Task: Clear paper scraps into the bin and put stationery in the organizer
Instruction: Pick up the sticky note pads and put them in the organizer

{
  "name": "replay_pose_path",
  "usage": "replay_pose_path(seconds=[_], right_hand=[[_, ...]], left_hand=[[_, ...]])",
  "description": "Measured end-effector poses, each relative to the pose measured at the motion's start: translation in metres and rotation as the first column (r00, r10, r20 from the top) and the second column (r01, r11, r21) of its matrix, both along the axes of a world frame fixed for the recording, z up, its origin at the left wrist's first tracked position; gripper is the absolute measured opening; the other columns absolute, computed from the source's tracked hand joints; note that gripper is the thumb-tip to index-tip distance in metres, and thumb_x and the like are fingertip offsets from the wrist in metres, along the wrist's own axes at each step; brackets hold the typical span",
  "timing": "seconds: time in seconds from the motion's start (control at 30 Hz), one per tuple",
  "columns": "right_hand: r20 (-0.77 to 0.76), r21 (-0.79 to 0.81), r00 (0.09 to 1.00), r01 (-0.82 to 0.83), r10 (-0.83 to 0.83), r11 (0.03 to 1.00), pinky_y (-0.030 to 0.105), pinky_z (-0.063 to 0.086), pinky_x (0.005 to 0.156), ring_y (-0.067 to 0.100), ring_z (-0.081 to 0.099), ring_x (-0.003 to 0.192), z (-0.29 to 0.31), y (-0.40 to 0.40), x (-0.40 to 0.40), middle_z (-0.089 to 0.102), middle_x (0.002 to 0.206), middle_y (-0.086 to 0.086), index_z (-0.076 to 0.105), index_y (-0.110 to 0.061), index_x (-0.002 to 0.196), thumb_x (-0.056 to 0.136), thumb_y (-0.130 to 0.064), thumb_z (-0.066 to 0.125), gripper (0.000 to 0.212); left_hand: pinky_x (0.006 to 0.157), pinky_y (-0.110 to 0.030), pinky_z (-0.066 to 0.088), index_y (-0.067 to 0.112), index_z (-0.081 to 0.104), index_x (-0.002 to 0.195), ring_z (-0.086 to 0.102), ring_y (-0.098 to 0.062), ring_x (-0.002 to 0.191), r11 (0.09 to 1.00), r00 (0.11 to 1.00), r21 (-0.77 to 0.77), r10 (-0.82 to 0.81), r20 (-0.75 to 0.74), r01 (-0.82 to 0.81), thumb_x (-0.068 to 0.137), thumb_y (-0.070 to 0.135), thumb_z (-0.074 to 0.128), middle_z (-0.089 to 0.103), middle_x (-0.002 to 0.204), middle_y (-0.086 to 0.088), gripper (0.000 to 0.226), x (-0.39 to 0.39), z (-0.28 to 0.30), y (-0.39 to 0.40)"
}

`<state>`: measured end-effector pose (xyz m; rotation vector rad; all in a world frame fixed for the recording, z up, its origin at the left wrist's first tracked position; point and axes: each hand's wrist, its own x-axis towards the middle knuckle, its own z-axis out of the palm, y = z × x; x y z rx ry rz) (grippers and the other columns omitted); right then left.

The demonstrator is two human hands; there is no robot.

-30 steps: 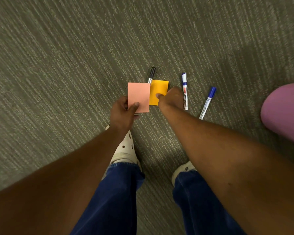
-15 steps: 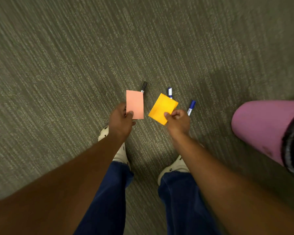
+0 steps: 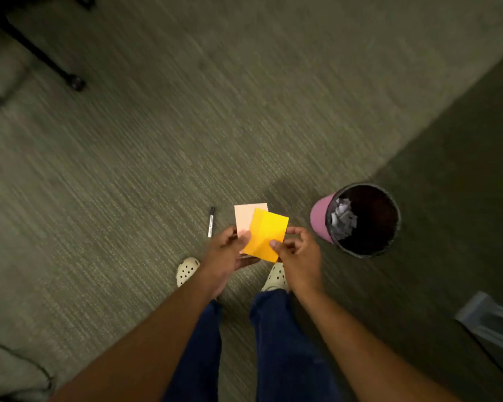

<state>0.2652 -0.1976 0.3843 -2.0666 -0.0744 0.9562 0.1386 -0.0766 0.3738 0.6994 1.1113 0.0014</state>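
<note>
Both hands meet in front of me over the carpet. My left hand (image 3: pixel 225 252) grips a pink paper (image 3: pixel 246 217) by its lower edge. My right hand (image 3: pixel 298 252) pinches an orange paper (image 3: pixel 266 233), which overlaps the pink one. A pink bin (image 3: pixel 318 217) with a dark inside stands on the floor just right of my hands; crumpled white paper scraps (image 3: pixel 343 219) lie in it. A black-capped marker (image 3: pixel 211 221) lies on the carpet left of the papers. The two blue markers seen earlier are hidden.
A chair base with castors (image 3: pixel 76 82) stands at the far left. A grey object (image 3: pixel 491 320) sits at the lower right edge. My two feet in pale clogs (image 3: pixel 188 269) are below my hands.
I have stood up, so the view is higher and the whole bin shows. My hands came together and the orange paper now overlaps the pink one. The blue markers went out of sight.
</note>
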Motion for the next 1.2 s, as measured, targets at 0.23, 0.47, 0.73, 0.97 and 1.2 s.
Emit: replay_pose_path(seconds=[0.23,0.47,0.73,0.97,1.2], right_hand=[[0.084,0.129,0.995,0.044,-0.055,0.991,0.016,0.055,0.061,-0.005,0.071,0.079,0.186,-0.064,0.06,0.074,0.094,-0.007,0.062,-0.019,0.115,0.085,-0.013,0.084,0.038],[0.266,0.18,0.932,0.202,-0.245,0.963,0.025,0.058,0.057,0.003,0.072,0.069,0.302,-0.127,0.099,0.074,0.08,-0.005,0.063,-0.03,0.098,0.083,-0.016,0.086,0.031],[0.315,0.321,0.727,0.524,-0.611,0.789,0.043,0.067,0.077,0.014,0.078,0.088,0.368,-0.213,0.078,0.078,0.094,-0.003,0.069,-0.026,0.101,0.084,-0.019,0.086,0.025],[0.345,0.364,0.563,0.657,-0.751,0.66,0.031,0.066,0.073,0.013,0.074,0.092,0.388,-0.301,0.073,0.072,0.104,-0.009,0.063,-0.032,0.111,0.087,-0.03,0.083,0.031],[0.366,0.406,0.402,0.742,-0.839,0.533,0.02,0.062,0.067,0.016,0.075,0.09,0.399,-0.415,0.083,0.074,0.099,-0.003,0.061,-0.033,0.108,0.087,-0.03,0.084,0.031]], left_hand=[[0.068,-0.032,0.064,0.011,0.066,0.124,0.079,-0.023,0.091,0.953,0.958,0.187,-0.263,0.115,0.239,0.094,0.003,0.072,0.08,0.108,-0.01,0.032,0.075,0.173,-0.034],[0.061,-0.029,0.062,0.013,0.07,0.111,0.078,-0.017,0.078,0.876,0.874,0.321,-0.437,0.214,0.359,0.089,0.003,0.077,0.082,0.095,-0.005,0.026,0.15,0.278,-0.079],[0.071,-0.036,0.065,0.002,0.066,0.119,0.076,-0.023,0.085,0.692,0.641,0.43,-0.713,0.284,0.58,0.092,0.0,0.072,0.078,0.105,-0.016,0.027,0.2,0.356,-0.152],[0.072,-0.032,0.066,0.005,0.062,0.124,0.076,-0.025,0.093,0.558,0.462,0.442,-0.83,0.313,0.703,0.093,0.004,0.073,0.075,0.117,-0.019,0.033,0.234,0.385,-0.246],[0.081,-0.038,0.065,0.017,0.058,0.137,0.073,-0.029,0.111,0.398,0.25,0.492,-0.907,0.34,0.775,0.091,0.016,0.078,0.071,0.126,-0.01,0.05,0.274,0.397,-0.363]])
